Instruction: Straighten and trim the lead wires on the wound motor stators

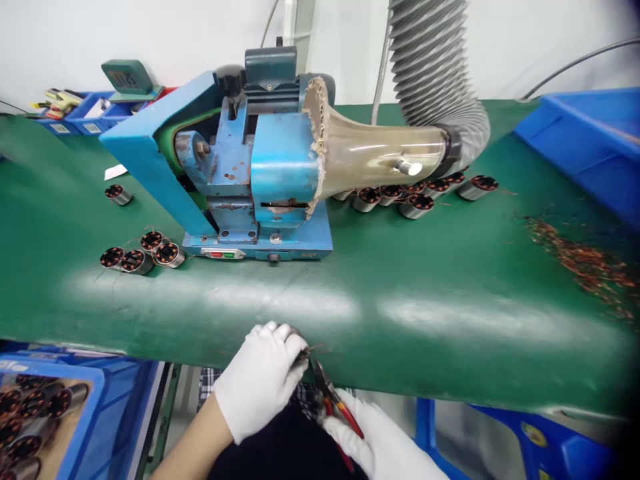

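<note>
My left hand (265, 380), in a white glove, is closed round a motor stator (301, 357) at the front edge of the table. Most of the stator is hidden by my fingers; a thin copper wire end sticks out of it to the right. In my white-gloved right hand (367, 433) are cutting pliers (327, 387) with red and orange handles. Their dark jaws point up and left, close beside the stator; whether they touch its wire I cannot tell.
A blue belt machine (285, 160) with a clear funnel (385, 150) and grey hose (430, 60) stands mid-table. Stators (167, 253) sit left of it, others (417, 205) under the funnel. Wire scraps (580, 257) lie right. A blue crate (95, 413) of stators is lower left.
</note>
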Demonstrator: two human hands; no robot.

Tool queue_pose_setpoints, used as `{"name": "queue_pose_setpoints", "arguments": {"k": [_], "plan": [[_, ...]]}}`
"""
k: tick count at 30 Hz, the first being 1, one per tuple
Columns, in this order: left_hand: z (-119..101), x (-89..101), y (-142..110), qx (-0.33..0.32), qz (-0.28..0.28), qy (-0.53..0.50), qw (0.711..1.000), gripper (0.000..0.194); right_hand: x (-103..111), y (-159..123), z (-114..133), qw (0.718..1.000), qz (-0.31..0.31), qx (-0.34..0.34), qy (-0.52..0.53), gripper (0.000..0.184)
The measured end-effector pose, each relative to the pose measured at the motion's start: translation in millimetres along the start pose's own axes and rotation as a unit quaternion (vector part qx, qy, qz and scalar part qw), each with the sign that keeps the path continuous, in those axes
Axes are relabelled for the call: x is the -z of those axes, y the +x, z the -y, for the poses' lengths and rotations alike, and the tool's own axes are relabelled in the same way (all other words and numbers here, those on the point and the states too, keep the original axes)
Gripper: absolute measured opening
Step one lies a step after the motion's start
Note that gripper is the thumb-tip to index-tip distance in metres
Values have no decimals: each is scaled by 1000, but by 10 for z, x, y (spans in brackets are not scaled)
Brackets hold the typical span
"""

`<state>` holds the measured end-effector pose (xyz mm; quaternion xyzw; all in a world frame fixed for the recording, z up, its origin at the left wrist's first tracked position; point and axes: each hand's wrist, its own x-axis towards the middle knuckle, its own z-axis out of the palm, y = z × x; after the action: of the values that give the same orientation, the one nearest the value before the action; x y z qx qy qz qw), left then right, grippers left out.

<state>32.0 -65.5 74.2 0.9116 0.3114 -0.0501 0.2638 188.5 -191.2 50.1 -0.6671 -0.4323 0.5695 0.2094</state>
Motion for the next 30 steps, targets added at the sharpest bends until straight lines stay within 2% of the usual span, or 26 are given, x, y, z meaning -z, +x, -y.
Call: {"name": "queue_pose_setpoints", "arguments": {"k": [9,15,22,24,28,30], "plan": [[-3,6,8,-4,7,6,1000,9,-26,74,96,1000,12,-20,14,43],[0,16,7,-5,14,6,1000,10,-72,100,56,999,9,-5,36,34],[10,27,6,-8,23,7,1000,11,-154,113,20,999,-30,-6,43,33],[7,22,8,-9,22,6,1000,11,-137,114,31,997,-33,-10,71,30],[9,-10,32,-2,12,4,1000,9,-60,128,58,981,32,-24,190,29],[42,-21,46,32,-19,-3,999,9,-48,129,74,967,58,-18,248,29]]}}
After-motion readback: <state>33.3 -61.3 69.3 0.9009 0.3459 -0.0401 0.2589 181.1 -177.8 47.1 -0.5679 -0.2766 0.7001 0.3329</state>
